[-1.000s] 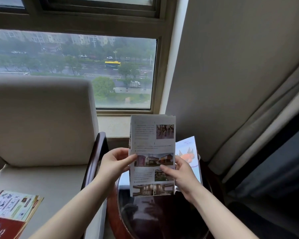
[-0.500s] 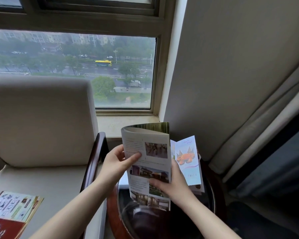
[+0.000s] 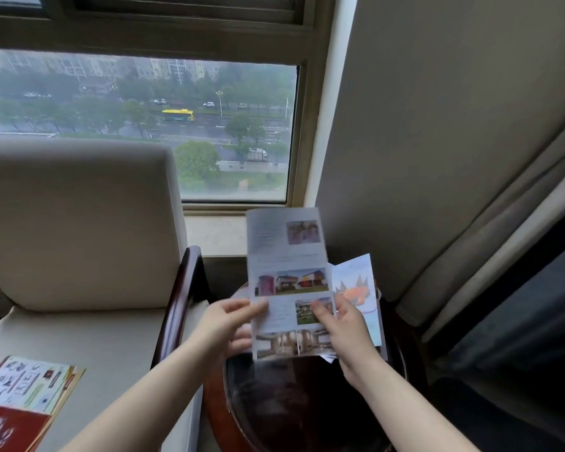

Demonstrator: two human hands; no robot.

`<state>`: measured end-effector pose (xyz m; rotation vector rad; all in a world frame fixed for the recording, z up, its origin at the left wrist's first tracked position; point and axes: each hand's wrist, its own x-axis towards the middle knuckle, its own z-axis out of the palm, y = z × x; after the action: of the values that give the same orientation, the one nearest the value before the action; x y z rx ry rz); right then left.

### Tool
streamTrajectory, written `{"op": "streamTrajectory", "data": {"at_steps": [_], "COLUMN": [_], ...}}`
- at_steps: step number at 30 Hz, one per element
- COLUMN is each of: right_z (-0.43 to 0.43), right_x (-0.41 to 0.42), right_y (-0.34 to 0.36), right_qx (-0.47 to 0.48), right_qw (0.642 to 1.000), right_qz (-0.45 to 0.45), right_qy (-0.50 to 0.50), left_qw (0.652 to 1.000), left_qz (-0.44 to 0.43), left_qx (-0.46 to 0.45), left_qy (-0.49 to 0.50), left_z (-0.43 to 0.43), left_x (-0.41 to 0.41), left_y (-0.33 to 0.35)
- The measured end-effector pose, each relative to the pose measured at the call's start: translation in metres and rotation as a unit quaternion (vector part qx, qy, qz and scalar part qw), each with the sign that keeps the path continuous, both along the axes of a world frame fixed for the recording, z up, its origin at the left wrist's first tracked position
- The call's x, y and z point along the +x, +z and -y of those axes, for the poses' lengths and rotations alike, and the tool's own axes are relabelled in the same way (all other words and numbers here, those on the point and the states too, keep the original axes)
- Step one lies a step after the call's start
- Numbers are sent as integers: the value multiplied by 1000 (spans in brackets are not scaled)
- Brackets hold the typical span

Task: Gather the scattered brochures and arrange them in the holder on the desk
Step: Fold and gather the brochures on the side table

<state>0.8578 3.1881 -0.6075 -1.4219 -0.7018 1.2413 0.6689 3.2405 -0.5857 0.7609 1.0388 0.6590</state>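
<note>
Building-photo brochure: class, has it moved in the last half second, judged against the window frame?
Yes. Held by the left hand and right hand, the brochure has flattened, and its top edge has risen to the window frame.

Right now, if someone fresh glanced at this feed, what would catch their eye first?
The photo brochure stands upright at centre, pinched by the left hand and right hand above the dark round table. Just behind it, to the right, peeks a pale blue leaflet with an orange figure. At lower left, red-and-white brochures lie on the armchair seat.
</note>
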Motion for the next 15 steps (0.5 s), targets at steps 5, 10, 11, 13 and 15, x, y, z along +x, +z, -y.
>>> {"op": "streamTrajectory", "data": {"at_steps": [5,10,11,13,15], "right_z": [0,2,3,7,14], "right_x": [3,13,12,8,4], "right_y": [-2,0,0,-3,-5], "right_qx": [-22,-13,-13,-18,-28], "right_qw": [999,997,997,998,999], "right_qz": [-35,-79,-73,-53,-7], "right_qy": [-11,7,4,4,24], "left_qw": [995,987,984,986,996], "left_qz": [-52,3,-5,-35,-52], "left_qx": [38,-45,-51,-42,-27], "left_qy": [-72,-156,-172,-159,-71], "left_z": [7,5,5,4,0], "left_x": [-2,-14,-16,-14,-9], "left_y": [-9,-6,-6,-6,-5]}}
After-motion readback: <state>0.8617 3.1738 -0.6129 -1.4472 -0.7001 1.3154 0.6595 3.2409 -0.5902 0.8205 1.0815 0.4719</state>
